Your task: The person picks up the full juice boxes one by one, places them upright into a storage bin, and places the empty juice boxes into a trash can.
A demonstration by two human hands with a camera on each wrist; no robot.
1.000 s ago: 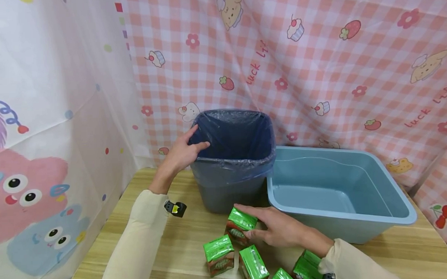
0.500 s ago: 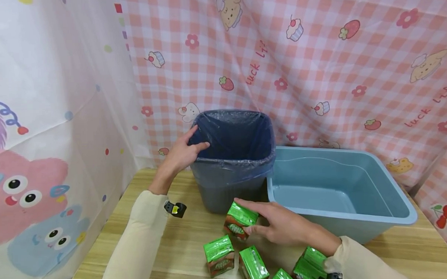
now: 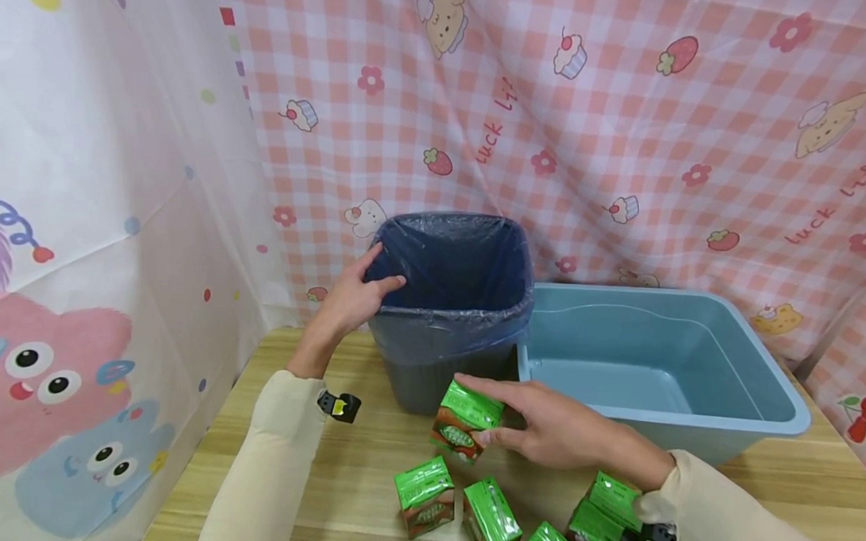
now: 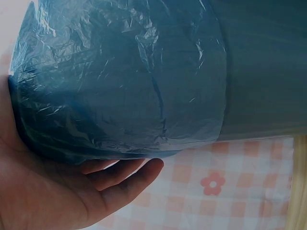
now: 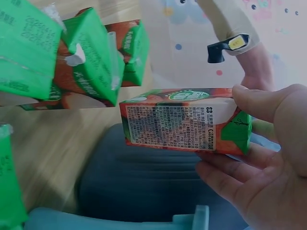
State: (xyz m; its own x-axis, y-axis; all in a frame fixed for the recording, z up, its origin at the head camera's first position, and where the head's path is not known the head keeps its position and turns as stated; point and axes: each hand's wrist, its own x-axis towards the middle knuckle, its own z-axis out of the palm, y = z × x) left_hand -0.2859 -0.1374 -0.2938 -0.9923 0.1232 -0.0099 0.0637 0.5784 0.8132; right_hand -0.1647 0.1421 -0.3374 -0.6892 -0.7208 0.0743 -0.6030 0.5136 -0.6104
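My right hand (image 3: 553, 421) grips a green-and-red juice box (image 3: 467, 420) between thumb and fingers. In the right wrist view, the thumb lies on one face of that juice box (image 5: 168, 127) and fingers support the opposite side. It is held tilted just in front of the grey trash bin (image 3: 437, 382), which is lined with a dark blue plastic bag (image 3: 457, 333). My left hand (image 3: 351, 297) holds the bin's left rim, thumb on the inner side. In the left wrist view, fingers (image 4: 129, 187) lie against the outside of the lined bin.
Several more juice boxes stand on the wooden table near its front, such as one juice box (image 3: 425, 498) on the left and another (image 3: 492, 515) beside it. A blue plastic tub (image 3: 667, 421) sits right of the bin. Patterned curtains (image 3: 614, 137) hang behind and at left.
My right hand has lifted the juice box slightly off its place, and it tilts more now. The left hand stays on the bin rim.
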